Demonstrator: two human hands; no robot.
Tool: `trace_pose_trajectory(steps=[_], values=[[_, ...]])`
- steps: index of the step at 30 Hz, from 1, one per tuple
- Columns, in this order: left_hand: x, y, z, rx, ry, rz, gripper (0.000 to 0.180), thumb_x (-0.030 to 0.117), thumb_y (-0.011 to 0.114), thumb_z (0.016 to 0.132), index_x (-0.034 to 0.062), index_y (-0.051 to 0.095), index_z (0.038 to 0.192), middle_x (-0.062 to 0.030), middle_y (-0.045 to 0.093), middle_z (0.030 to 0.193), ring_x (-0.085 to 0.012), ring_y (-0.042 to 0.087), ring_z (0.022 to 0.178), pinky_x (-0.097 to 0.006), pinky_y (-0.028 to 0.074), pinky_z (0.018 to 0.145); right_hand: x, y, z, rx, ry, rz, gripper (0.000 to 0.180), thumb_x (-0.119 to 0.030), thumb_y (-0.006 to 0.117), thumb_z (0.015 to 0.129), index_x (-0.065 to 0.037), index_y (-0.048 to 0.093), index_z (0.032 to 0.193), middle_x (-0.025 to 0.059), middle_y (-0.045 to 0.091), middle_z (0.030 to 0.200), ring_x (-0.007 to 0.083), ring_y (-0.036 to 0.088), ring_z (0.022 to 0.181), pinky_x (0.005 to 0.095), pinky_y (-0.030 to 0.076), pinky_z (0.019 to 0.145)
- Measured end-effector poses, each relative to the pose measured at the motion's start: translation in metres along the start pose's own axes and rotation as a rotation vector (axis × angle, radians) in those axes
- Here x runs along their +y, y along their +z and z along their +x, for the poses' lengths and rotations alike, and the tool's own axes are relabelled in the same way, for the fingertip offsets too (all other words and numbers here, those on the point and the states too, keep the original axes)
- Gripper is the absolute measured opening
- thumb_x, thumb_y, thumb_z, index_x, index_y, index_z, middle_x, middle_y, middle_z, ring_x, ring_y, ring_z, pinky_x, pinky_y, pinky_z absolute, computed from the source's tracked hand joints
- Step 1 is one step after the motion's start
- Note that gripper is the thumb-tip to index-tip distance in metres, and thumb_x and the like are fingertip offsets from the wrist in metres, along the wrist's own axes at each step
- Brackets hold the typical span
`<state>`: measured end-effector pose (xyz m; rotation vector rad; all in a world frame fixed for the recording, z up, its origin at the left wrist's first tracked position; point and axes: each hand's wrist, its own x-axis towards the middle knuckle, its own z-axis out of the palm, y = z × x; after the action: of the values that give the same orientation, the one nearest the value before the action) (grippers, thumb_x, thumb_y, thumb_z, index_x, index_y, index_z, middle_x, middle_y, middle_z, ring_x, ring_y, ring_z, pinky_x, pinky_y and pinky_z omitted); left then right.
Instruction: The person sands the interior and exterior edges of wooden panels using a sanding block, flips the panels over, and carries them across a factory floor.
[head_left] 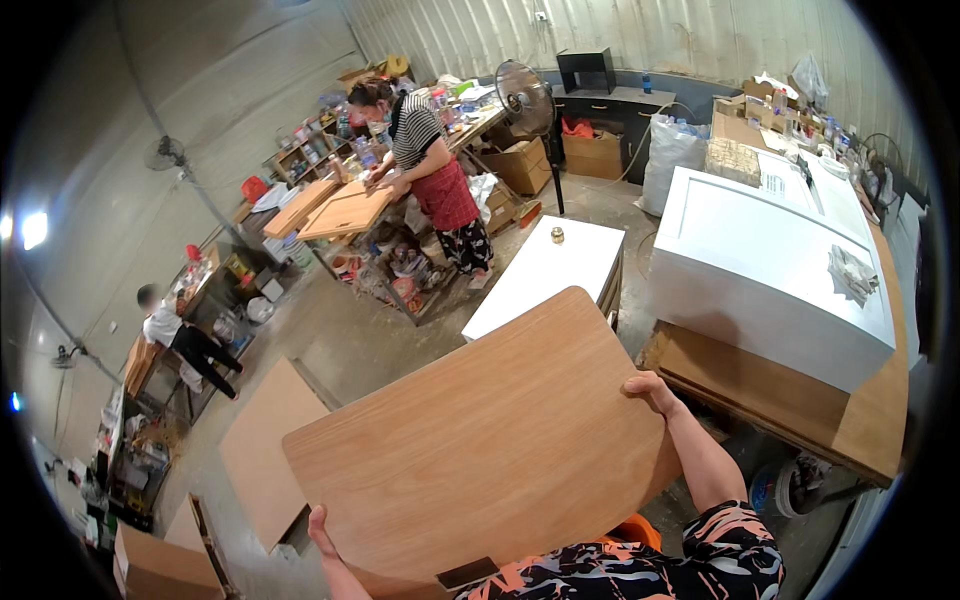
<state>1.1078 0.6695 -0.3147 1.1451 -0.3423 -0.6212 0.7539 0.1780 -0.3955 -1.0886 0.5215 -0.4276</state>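
A wide wooden board (480, 430) with rounded corners and light brown grain spans the space in front of me, tilted. My left hand (320, 535) grips its left edge near the bottom, the thumb showing and the other fingers hidden behind the board. Around the right edge, higher up, my right hand (652, 390) is closed, its thumb toward the board's face. A small dark rectangular patch (467, 573) lies at the board's lower edge, by my patterned clothing. Just beyond the board's far edge stands a white-topped cabinet (530, 270) bearing a small brass-coloured object (557, 235).
A large white cabinet piece (770, 260) lies on a brown worktable (760, 375) at right, with a crumpled cloth (852, 275) on it. A pale panel (262, 450) leans at left. One co-worker (430, 165) handles wooden panels; another person (185, 340) stands farther left. A fan (525, 97) stands behind.
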Motion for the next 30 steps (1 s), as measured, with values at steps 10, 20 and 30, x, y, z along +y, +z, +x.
trace_pose_trajectory(steps=[10, 20, 30], values=[[-0.020, -0.002, 0.256, -0.158, -0.297, -0.059, 0.074, 0.049, 0.061, 0.078, 0.0041, 0.049, 0.136, -0.0152, 0.058, 0.128, -0.0321, 0.057, 0.114, -0.046, 0.048, 0.095, -0.011, 0.016, 0.066, 0.286, -0.005, 0.165, 0.028, -0.023, 0.066, 0.078, 0.000, 0.065, 0.095, 0.0045, 0.063, 0.083, 0.0170, 0.061, 0.076, 0.0327, 0.050, 0.071], [-0.025, 0.073, 0.421, -0.374, -0.532, -0.016, 0.080, 0.048, 0.066, 0.071, 0.0052, 0.049, 0.137, -0.0149, 0.059, 0.126, -0.0341, 0.058, 0.109, -0.048, 0.050, 0.089, 0.011, 0.019, 0.111, 0.493, -0.038, 0.474, 0.032, -0.019, 0.064, 0.080, 0.003, 0.063, 0.104, 0.0129, 0.068, 0.096, 0.0254, 0.067, 0.085, 0.0390, 0.055, 0.076], [-0.084, 0.132, 0.531, -0.307, -0.779, 0.162, 0.077, 0.045, 0.063, 0.072, 0.0081, 0.049, 0.137, -0.0148, 0.059, 0.128, -0.0336, 0.058, 0.110, -0.048, 0.047, 0.092, 0.053, -0.022, 0.135, 0.531, 0.002, 0.695, 0.062, -0.028, 0.061, 0.078, 0.004, 0.051, 0.131, 0.0205, 0.063, 0.120, 0.0325, 0.065, 0.104, 0.0419, 0.054, 0.088]])
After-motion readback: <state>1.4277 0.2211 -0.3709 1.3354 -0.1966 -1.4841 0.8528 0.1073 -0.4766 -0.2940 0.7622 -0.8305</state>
